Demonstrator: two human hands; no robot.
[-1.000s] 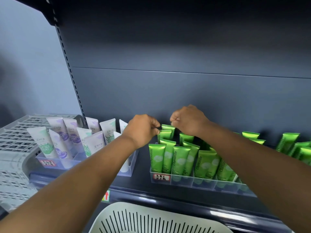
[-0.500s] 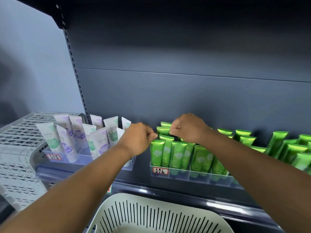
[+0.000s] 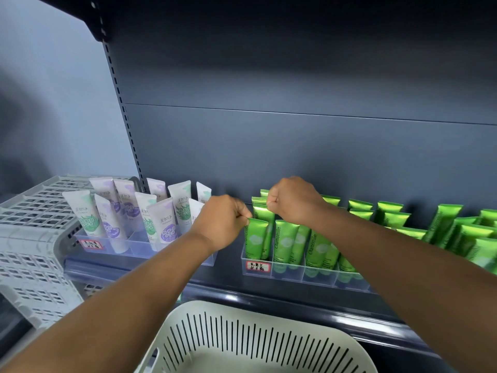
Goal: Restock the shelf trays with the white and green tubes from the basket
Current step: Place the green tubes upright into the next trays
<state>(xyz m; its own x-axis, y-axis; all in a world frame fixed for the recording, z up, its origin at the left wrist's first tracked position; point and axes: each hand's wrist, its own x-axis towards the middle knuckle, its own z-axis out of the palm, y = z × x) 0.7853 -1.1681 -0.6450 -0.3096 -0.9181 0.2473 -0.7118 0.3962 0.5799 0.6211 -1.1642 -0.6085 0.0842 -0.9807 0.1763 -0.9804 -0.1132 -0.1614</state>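
I judge restocking nearly complete: my left hand [image 3: 224, 220] pinches the front green tube [image 3: 256, 238] at the green tray's [image 3: 289, 273] left end, my right hand [image 3: 291, 201] grips a tube top behind it, and the basket [image 3: 215, 337] shows none

Both arms stretched forward, hands close together — left hand [image 3: 222, 220] fingers pinched, right hand [image 3: 291, 200] curled knuckles-up
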